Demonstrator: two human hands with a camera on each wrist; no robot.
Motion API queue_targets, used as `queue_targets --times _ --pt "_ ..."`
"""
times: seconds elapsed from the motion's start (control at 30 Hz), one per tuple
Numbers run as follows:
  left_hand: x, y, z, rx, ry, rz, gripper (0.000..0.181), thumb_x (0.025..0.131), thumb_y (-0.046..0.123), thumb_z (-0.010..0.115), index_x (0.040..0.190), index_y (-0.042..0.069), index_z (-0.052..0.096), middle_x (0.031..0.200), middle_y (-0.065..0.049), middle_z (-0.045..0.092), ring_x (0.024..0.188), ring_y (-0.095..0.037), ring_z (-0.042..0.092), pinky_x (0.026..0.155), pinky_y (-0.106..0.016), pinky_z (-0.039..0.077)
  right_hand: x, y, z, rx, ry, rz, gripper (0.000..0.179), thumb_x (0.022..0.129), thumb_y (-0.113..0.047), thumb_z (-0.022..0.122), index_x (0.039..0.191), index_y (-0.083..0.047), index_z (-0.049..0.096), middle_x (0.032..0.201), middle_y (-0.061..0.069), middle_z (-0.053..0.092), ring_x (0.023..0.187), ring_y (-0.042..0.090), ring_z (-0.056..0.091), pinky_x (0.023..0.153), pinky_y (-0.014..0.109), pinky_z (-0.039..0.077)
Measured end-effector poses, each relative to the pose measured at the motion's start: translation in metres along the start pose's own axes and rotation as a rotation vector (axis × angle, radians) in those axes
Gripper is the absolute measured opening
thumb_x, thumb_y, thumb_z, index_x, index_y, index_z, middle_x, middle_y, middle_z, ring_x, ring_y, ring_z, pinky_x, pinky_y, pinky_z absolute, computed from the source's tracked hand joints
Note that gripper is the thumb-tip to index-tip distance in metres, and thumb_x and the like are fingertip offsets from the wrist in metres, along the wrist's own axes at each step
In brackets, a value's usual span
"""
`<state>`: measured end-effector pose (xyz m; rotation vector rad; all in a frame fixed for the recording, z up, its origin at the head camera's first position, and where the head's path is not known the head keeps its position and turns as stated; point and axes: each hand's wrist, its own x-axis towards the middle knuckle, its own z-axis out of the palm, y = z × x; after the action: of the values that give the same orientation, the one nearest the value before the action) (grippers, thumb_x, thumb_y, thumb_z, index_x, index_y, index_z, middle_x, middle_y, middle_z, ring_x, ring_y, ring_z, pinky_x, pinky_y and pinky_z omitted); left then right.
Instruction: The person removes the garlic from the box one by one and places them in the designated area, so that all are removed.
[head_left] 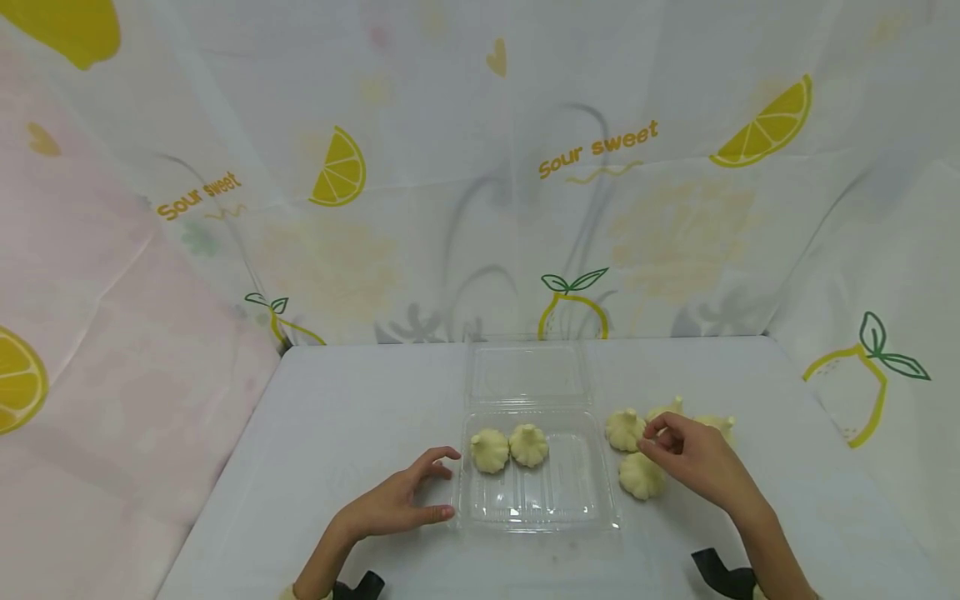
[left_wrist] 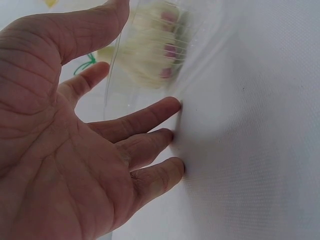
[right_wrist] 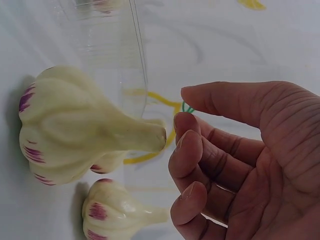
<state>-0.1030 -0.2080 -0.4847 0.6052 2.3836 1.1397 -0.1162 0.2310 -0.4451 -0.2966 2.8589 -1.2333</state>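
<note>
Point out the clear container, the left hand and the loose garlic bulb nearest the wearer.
Clear container [head_left: 579,483], head view: bare floor, right side.
Left hand [head_left: 393,502], head view: middle of the hand.
Nearest loose garlic bulb [head_left: 642,477], head view: middle of its body.

- My right fingers partly hide a rear garlic bulb.
- My right wrist view crops a lower bulb.
- My left one blurs other bulbs.

Six visible garlic bulbs, one container, two hands

The left hand holds its fingers apart, thumb well below them; the right hand's fingers bend loosely, thumb near the index fingertip.
</note>
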Motion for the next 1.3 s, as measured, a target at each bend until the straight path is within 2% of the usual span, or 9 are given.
queue_targets --times 0.3,0.53,0.77,1.3 --pt "0.000 0.002 0.000 -0.007 0.000 -0.007 0.068 0.089 0.044 0.072 0.143 0.035 0.032 0.130 -0.003 0.059 0.127 -0.031 0.050 0.100 -0.061 0.036 0.005 -0.007 0.005 0.023 0.016 -0.040 0.014 0.090 -0.020 0.074 0.096 -0.010 0.065 0.070 -0.004 0.058 0.059 0.008 0.052 0.052 0.026 0.042" --pt "-0.001 0.003 0.000 -0.012 -0.001 -0.011 0.068 0.089 0.043 0.072 0.144 0.035 0.032 0.131 -0.005 0.058 0.128 -0.034 0.049 0.099 -0.063 0.036 0.011 -0.013 0.012 0.052 -0.011 -0.032 0.016 0.090 -0.019 0.074 0.099 -0.009 0.066 0.071 0.001 0.062 0.058 0.009 0.053 0.053 0.027 0.044" --pt "0.000 0.001 0.001 0.009 0.000 -0.011 0.067 0.090 0.046 0.071 0.143 0.036 0.032 0.131 -0.006 0.059 0.127 -0.034 0.050 0.099 -0.062 0.037 0.017 -0.017 0.022 0.069 -0.039 -0.036 0.020 0.090 -0.027 0.074 0.100 -0.010 0.067 0.072 0.002 0.063 0.060 0.010 0.055 0.055 0.027 0.045" --pt "0.001 0.002 0.000 -0.005 0.002 -0.003 0.068 0.089 0.044 0.072 0.144 0.034 0.032 0.131 -0.006 0.059 0.128 -0.036 0.049 0.099 -0.064 0.036 0.034 -0.030 0.040 0.084 -0.070 -0.127 0.021 0.090 -0.024 0.074 0.101 -0.008 0.067 0.069 -0.001 0.060 0.058 0.008 0.051 0.055 0.026 0.044"
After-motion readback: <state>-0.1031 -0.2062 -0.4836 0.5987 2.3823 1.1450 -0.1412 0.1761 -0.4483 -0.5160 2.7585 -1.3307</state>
